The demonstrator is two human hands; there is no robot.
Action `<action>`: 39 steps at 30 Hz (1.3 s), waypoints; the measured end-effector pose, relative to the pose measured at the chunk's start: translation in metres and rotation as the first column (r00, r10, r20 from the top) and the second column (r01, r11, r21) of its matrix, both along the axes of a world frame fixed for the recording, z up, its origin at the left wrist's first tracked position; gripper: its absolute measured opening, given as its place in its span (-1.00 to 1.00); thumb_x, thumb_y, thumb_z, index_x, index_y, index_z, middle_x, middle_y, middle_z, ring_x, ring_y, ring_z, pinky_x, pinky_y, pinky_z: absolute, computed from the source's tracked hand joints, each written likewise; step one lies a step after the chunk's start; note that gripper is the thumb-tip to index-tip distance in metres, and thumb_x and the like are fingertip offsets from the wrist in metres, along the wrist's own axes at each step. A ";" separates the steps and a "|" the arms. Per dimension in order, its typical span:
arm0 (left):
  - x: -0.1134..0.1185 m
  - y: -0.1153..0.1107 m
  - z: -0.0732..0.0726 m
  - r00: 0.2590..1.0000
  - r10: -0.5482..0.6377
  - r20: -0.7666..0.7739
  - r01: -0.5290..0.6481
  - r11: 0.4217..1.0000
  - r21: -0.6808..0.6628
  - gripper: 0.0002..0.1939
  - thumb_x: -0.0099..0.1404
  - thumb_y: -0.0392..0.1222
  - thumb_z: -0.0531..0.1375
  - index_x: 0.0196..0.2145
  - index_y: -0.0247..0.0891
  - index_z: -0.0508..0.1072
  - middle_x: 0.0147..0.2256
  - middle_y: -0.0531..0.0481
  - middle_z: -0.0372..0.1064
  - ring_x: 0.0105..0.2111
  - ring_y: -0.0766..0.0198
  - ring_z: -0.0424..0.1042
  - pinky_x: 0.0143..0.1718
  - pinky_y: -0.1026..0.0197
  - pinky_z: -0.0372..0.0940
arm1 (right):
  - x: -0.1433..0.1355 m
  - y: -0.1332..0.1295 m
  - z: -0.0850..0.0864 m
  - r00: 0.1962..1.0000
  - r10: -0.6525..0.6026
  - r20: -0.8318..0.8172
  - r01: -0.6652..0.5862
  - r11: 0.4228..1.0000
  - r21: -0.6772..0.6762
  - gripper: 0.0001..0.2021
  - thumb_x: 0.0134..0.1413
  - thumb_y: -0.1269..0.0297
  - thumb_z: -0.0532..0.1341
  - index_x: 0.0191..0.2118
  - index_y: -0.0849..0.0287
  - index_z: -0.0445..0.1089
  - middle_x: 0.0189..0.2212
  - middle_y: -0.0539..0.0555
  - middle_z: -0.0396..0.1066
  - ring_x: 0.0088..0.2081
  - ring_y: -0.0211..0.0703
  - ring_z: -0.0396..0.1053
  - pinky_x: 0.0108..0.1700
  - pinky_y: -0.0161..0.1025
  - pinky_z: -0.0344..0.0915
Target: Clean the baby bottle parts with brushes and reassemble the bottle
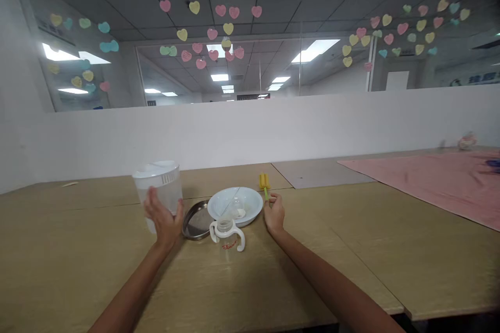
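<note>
My left hand spans the near side of a translucent white lidded pitcher, fingers toward its left side and thumb at its right edge. A bottle brush with a yellow sponge head and green handle is pinched in my right hand, head pointing away from me. Between my hands, a white bowl contains small clear and white parts and a thin straw-like stick. Just in front stands a clear baby bottle with a white two-handled collar and red lettering, its top uncovered. A round metal tray lies left of the bowl.
The wooden table has visible panel seams and reaches a low white wall with glass above. A grey mat and a pink cloth lie at the right. A small flat piece rests at far left.
</note>
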State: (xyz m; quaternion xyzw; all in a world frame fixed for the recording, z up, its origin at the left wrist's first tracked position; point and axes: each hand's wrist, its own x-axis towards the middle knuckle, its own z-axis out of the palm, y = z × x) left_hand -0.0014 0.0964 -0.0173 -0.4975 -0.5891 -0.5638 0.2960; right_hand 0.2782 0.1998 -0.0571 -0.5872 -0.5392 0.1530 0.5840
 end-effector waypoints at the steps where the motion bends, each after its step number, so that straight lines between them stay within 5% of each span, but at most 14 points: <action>1: 0.015 0.002 0.014 0.993 -0.107 -0.047 0.105 0.993 -0.053 -0.33 0.28 0.05 -0.06 0.20 -0.43 -0.11 0.16 -0.38 -0.07 0.19 -0.07 -0.08 0.18 -0.11 -0.15 | 0.000 -0.001 0.000 1.000 0.013 -0.010 -0.013 1.000 0.019 -0.71 -0.04 0.37 0.02 -0.13 0.22 0.22 -0.32 0.07 0.41 -0.27 -0.12 0.37 -0.23 -0.30 0.18; 2: 0.030 0.006 0.028 0.961 -0.263 -0.079 0.245 0.951 -0.187 -0.43 0.29 0.04 -0.10 0.14 -0.38 0.05 0.06 -0.30 0.15 0.10 0.01 0.12 0.13 -0.02 0.01 | 0.000 -0.003 0.000 0.999 0.026 -0.023 -0.025 0.999 0.042 -0.72 -0.04 0.35 0.02 -0.14 0.21 0.22 -0.32 0.07 0.41 -0.27 -0.13 0.36 -0.23 -0.30 0.18; 3: 0.046 0.010 0.042 0.903 -0.426 -0.054 0.372 0.839 -0.398 -0.49 0.29 0.04 -0.14 0.09 -0.32 0.14 -0.06 -0.21 0.28 -0.01 0.08 0.26 0.04 0.06 0.13 | 0.000 -0.005 0.001 0.999 0.040 -0.035 -0.038 0.997 0.069 -0.73 -0.04 0.34 0.02 -0.15 0.20 0.22 -0.33 0.07 0.41 -0.28 -0.13 0.36 -0.22 -0.29 0.19; 4: 0.061 0.016 0.055 0.840 -0.542 0.017 0.434 0.653 -0.620 -0.49 0.28 0.07 -0.13 0.06 -0.27 0.19 -0.15 -0.15 0.36 -0.12 0.11 0.34 -0.05 0.11 0.20 | -0.001 -0.007 0.002 0.997 0.055 -0.045 -0.050 0.994 0.100 -0.74 -0.03 0.33 0.02 -0.16 0.20 0.22 -0.33 0.07 0.40 -0.28 -0.13 0.36 -0.22 -0.28 0.19; 6: 0.088 0.028 0.076 0.791 -0.597 0.134 0.305 0.194 -0.932 -0.49 0.20 0.17 -0.03 -0.06 -0.23 0.33 -0.19 -0.13 0.40 -0.19 0.10 0.36 -0.13 0.15 0.22 | -0.001 -0.011 0.006 0.994 0.093 -0.056 -0.082 0.983 0.167 -0.74 -0.03 0.32 0.01 -0.16 0.20 0.22 -0.33 0.08 0.39 -0.27 -0.13 0.35 -0.19 -0.26 0.20; 7: 0.099 0.033 0.082 0.792 -0.590 0.158 0.255 0.085 -0.963 -0.52 0.11 0.20 0.07 -0.25 -0.27 0.43 -0.27 -0.16 0.42 -0.25 0.07 0.37 -0.20 0.15 0.24 | -0.001 -0.014 0.008 0.992 0.112 -0.055 -0.100 0.976 0.195 -0.74 -0.02 0.32 0.01 -0.16 0.20 0.22 -0.32 0.09 0.39 -0.26 -0.13 0.35 -0.17 -0.26 0.20; 10: 0.119 0.048 0.090 0.802 -0.555 0.221 0.201 -0.098 -0.975 -0.58 -0.08 0.17 0.22 -0.53 -0.31 0.40 -0.47 -0.14 0.40 -0.45 0.08 0.37 -0.42 0.16 0.25 | 0.000 -0.017 0.016 0.986 0.159 -0.050 -0.142 0.958 0.249 -0.75 0.00 0.30 0.00 -0.16 0.20 0.22 -0.32 0.10 0.39 -0.25 -0.14 0.35 -0.16 -0.25 0.21; 14: 0.125 0.057 0.092 0.789 -0.523 0.323 0.220 -0.251 -0.943 -0.56 -0.05 0.19 0.18 -0.44 -0.27 0.42 -0.40 -0.08 0.41 -0.49 0.18 0.38 -0.48 0.21 0.24 | 0.001 -0.017 0.020 0.985 0.171 -0.030 -0.157 0.952 0.262 -0.75 0.00 0.27 0.00 -0.18 0.21 0.23 -0.31 0.11 0.39 -0.25 -0.13 0.35 -0.16 -0.25 0.21; 16: 0.123 0.058 0.092 0.796 -0.500 0.341 0.221 -0.284 -0.933 -0.52 -0.05 0.24 0.17 -0.42 -0.27 0.44 -0.34 -0.11 0.42 -0.46 0.17 0.38 -0.44 0.20 0.26 | 0.001 -0.017 0.020 0.986 0.168 -0.023 -0.156 0.951 0.268 -0.76 0.00 0.27 0.00 -0.19 0.20 0.24 -0.30 0.12 0.39 -0.23 -0.13 0.35 -0.16 -0.25 0.21; 20: 0.113 0.063 0.087 0.810 -0.415 0.415 0.329 -0.264 -0.907 -0.52 -0.10 0.22 0.21 -0.44 -0.29 0.44 -0.32 -0.15 0.44 -0.36 0.12 0.39 -0.33 0.16 0.27 | 0.001 -0.018 0.020 0.985 0.173 0.005 -0.167 0.948 0.272 -0.77 0.01 0.27 -0.01 -0.22 0.20 0.25 -0.31 0.12 0.39 -0.25 -0.12 0.35 -0.18 -0.23 0.23; 26: 0.088 0.071 0.092 0.578 -0.403 0.709 0.725 -0.145 -0.674 -0.65 0.03 0.04 0.10 -0.51 -0.34 0.45 -0.38 -0.15 0.45 -0.30 0.15 0.40 -0.22 0.16 0.26 | 0.000 -0.023 0.022 0.992 0.074 0.102 -0.111 0.897 0.428 -0.68 0.13 0.30 -0.11 -0.04 0.25 0.18 -0.15 0.22 0.34 -0.11 -0.10 0.32 -0.08 -0.18 0.23; 32: 0.077 0.071 0.104 0.487 -0.532 0.693 0.832 0.041 -0.553 -0.69 -0.10 -0.12 0.27 -0.36 -0.32 0.49 -0.22 -0.09 0.43 -0.13 0.17 0.33 -0.04 0.17 0.15 | -0.004 -0.031 0.019 0.932 0.092 0.350 -0.284 0.786 0.549 -0.62 0.19 0.29 -0.08 0.10 0.30 0.11 -0.14 0.23 0.38 -0.16 -0.13 0.39 -0.18 -0.24 0.33; 39: 0.077 0.068 0.114 0.383 -0.607 0.696 0.895 0.059 -0.441 -0.66 -0.12 -0.10 0.33 -0.36 -0.32 0.51 -0.22 -0.14 0.44 -0.13 0.12 0.34 -0.05 0.09 0.17 | -0.008 -0.038 0.021 0.864 0.136 0.484 -0.402 0.766 0.502 -0.63 0.23 0.30 -0.11 0.05 0.23 0.27 -0.13 0.16 0.43 -0.19 -0.17 0.42 -0.16 -0.30 0.31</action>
